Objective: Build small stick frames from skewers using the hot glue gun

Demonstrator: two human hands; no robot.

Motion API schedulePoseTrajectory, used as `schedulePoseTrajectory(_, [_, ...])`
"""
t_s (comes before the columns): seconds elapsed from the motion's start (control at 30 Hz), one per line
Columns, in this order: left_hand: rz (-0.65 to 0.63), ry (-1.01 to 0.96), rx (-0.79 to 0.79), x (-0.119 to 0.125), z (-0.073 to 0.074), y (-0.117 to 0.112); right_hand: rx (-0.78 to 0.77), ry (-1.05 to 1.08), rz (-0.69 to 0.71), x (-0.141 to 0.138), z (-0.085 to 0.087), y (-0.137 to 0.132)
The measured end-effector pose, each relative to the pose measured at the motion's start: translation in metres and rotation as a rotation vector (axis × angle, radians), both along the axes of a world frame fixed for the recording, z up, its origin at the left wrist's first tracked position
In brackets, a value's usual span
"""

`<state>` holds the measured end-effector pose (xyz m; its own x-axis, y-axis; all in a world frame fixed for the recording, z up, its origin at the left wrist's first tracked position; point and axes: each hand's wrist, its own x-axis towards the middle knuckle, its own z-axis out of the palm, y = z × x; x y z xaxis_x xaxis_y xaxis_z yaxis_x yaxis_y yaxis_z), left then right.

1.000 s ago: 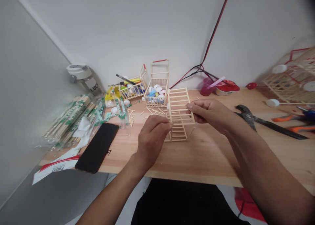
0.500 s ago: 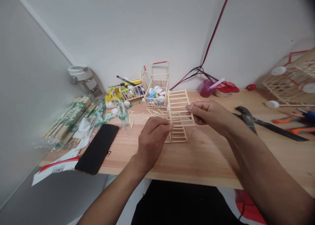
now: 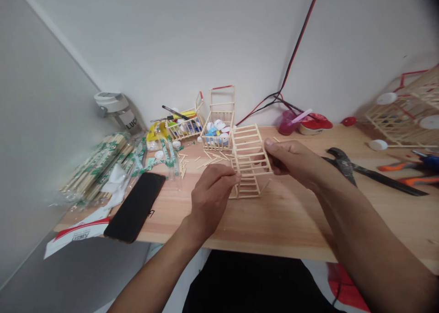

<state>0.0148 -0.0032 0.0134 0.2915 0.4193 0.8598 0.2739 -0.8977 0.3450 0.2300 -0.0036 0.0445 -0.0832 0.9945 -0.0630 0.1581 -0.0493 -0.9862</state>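
Between my hands is a small wooden stick frame (image 3: 250,144), built of thin rungs like a ladder and tilted above the table. My left hand (image 3: 213,192) pinches its lower left corner with thumb and fingertips. At its right edge, the thumb and fingers of my right hand (image 3: 284,157) close on the side rail. Lower stick rungs (image 3: 248,187) show beneath it near the tabletop; whether they join the upper part I cannot tell. Behind stands a little stick cart (image 3: 219,141) with a red-topped handle, filled with white and blue caps.
Short cut sticks (image 3: 214,159) lie behind my left hand. A phone (image 3: 135,208) and bagged chopsticks (image 3: 98,162) are at left, pliers (image 3: 346,164) at right. Another filled stick cart (image 3: 185,128), a jar (image 3: 118,112) and a purple cup (image 3: 286,123) stand along the wall.
The stick frame has tilted slightly, its upper end shifting a little left. My right thumb has slid off the frame's face toward its right edge. My left hand stays nearly still.
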Motion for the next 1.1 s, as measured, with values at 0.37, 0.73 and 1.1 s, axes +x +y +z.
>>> schedulePoseTrajectory(0.37, [0.0,-0.003,-0.004,0.001,0.002,-0.001,0.007,-0.041,-0.033,0.001,0.005,-0.002])
schedulePoseTrajectory(0.73, [0.012,0.016,-0.014,0.0,0.003,-0.002,0.165,-0.293,-0.17,0.015,0.005,-0.007])
schedulePoseTrajectory(1.1, [0.006,0.022,-0.004,-0.001,0.003,-0.001,0.149,-0.307,-0.482,0.033,0.009,-0.065])
